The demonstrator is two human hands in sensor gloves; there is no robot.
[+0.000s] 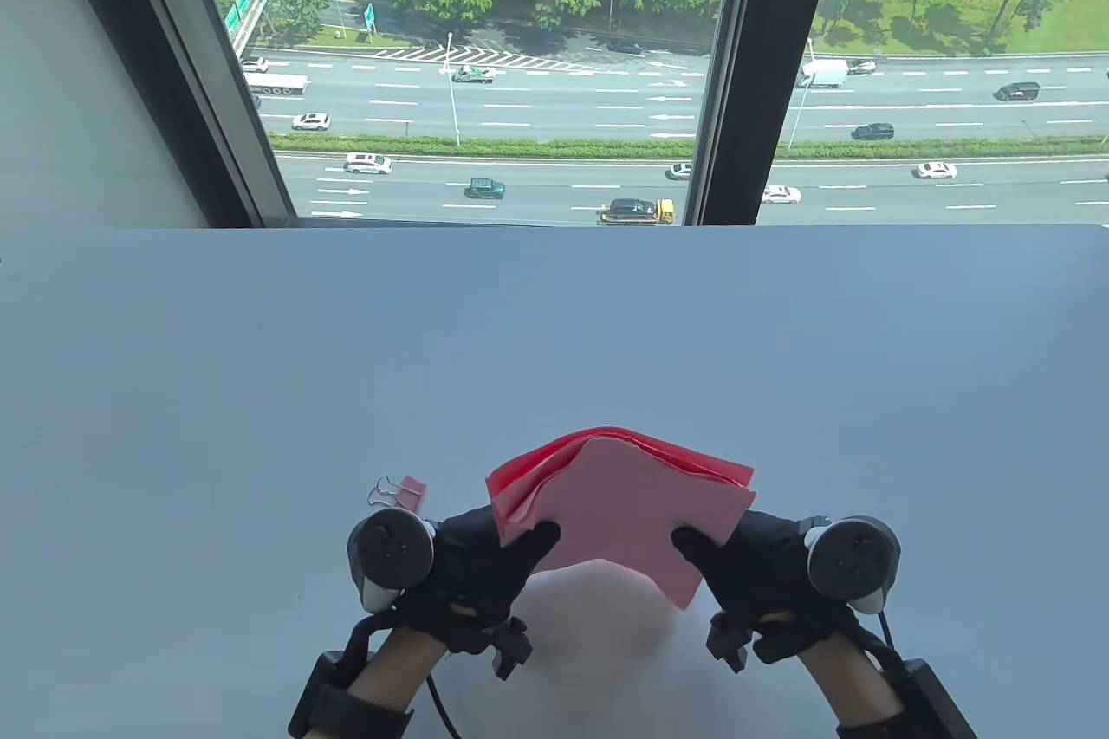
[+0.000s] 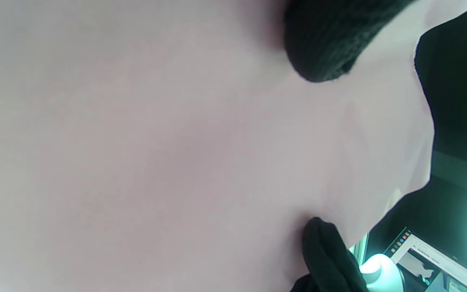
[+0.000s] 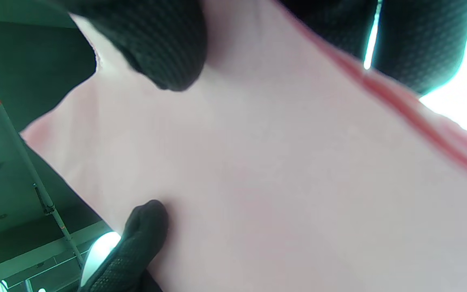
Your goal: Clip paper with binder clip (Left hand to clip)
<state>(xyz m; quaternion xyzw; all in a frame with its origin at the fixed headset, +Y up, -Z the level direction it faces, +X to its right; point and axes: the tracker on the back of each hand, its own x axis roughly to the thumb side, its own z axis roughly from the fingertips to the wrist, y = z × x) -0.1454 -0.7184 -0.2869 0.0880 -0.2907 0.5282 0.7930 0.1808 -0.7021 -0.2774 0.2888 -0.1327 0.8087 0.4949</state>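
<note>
nearest the camera, both gloved hands hold up the loose stack of pink paper sheets (image 1: 619, 505) above the pale grey table (image 1: 554, 323): left hand (image 1: 485, 570) pinching its left edge, right hand (image 1: 749, 570) pinching the right. the sheets look fanned and uneven at the far edge. a bit farther left, the small pink binder clip with wire handles (image 1: 400, 493) lies on the table, untouched. likely risk: when the left hand lets go to grab it, the stack could splay or slip.
</note>
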